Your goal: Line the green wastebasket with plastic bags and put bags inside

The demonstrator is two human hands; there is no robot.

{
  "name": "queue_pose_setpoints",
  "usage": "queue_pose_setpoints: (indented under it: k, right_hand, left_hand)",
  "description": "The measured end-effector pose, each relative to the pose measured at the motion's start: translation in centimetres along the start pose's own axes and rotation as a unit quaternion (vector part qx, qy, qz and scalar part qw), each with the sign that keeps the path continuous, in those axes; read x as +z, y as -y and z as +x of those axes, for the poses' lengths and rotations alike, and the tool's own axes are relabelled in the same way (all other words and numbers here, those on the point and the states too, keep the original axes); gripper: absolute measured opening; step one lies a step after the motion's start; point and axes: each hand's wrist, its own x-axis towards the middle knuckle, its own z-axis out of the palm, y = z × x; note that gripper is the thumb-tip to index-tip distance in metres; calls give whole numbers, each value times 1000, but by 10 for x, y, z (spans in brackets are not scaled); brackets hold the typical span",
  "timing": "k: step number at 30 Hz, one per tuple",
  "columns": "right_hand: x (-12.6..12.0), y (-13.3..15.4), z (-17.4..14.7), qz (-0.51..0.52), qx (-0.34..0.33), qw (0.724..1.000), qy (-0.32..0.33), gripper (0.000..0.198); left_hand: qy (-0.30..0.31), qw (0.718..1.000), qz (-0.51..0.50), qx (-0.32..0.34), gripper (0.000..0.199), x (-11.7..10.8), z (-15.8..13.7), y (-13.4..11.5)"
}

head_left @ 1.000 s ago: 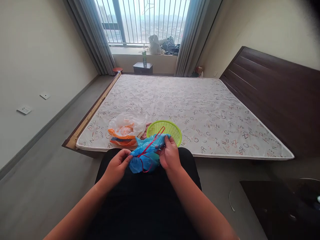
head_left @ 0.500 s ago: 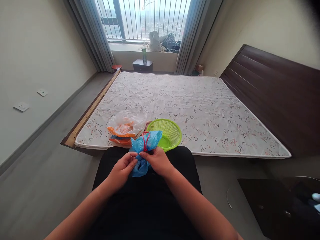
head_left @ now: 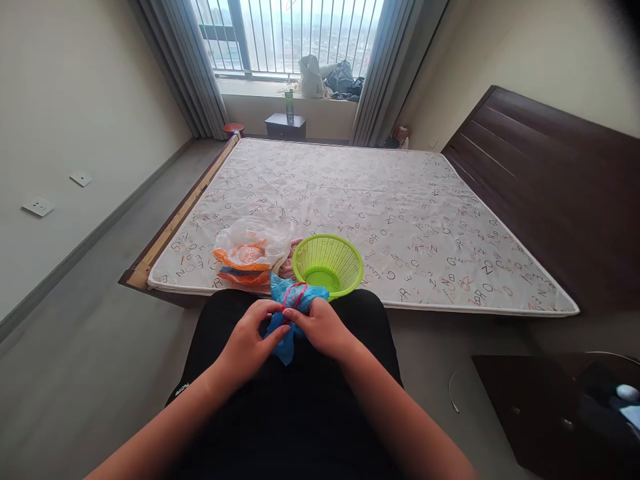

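Note:
Over my lap, a crumpled blue plastic bag (head_left: pixel 286 348) is held between both hands, with a thin red string (head_left: pixel 296 292) around its gathered middle. My left hand (head_left: pixel 254 333) closes its thumb and fingers on the bag's left side, its index fingertip at the string. On the other side, my right hand (head_left: pixel 323 328) grips the bag, the thumb pressing near the string. The bag's contents are hidden. Just beyond it, a green plastic basket (head_left: pixel 330 257) sits at the mattress edge. White and orange plastic bags (head_left: pixel 253 243) lie left of the basket.
The letter-printed mattress (head_left: pixel 350 187) stretches ahead, with a dark headboard (head_left: pixel 545 180) on the right. Pinkish cloth (head_left: pixel 289 267) lies between bags and basket. A nightstand (head_left: pixel 285 127) bears a green bottle (head_left: pixel 289 107). A dark panel (head_left: pixel 520 400) and white cable (head_left: pixel 453 393) are at lower right.
The blue bag has tilted and dropped slightly towards me, its upper end now lower. My left fingers have shifted up to the red string. My right hand keeps its grip.

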Motion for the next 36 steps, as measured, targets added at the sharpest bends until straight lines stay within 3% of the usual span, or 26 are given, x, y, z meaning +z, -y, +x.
queue_pose_setpoints:
  k: [2, 5, 9, 12, 17, 23, 27, 33, 36]
  right_hand:
    - [0, 0, 0, -14, 3, 1000, -7, 33]
    - [-5, -3, 0, -41, 21, 999, -20, 36]
    - [-6, -8, -1, -21, 27, 999, 6, 34]
    - [-2, -8, -1, 6, 18, 1000, 21, 36]
    - [0, -5, 0, -55, 18, 996, -71, 22]
    - [6, -2, -2, -27, 6, 1000, -5, 27]
    - [9, -3, -2, -53, 0, 999, -8, 17]
    - [8, -8, 0, -192, 27, 980, -39, 5]
    - [6, -8, 0, -174, 33, 980, -86, 5]
  left_hand:
    - [35, 998, -27, -45, 25, 3, 1, 0]
    - [27, 992, -79, -97, 28, 1, 3, 3]
    - [-19, 985, -119, -120, 33, -6, 5, 4]
    - [2, 980, -151, -127, 36, -7, 6, 2]
    - [-4, 978, -169, -121, 39, -6, 8, -2]
    - [7, 972, -179, -149, 41, -6, 6, -1]
    - [-29, 973, -177, -144, 40, -6, 5, 0]
    - [-91, 981, -126, -118, 36, -7, -1, 4]
    - [-132, 983, -86, -99, 34, -9, -2, 8]
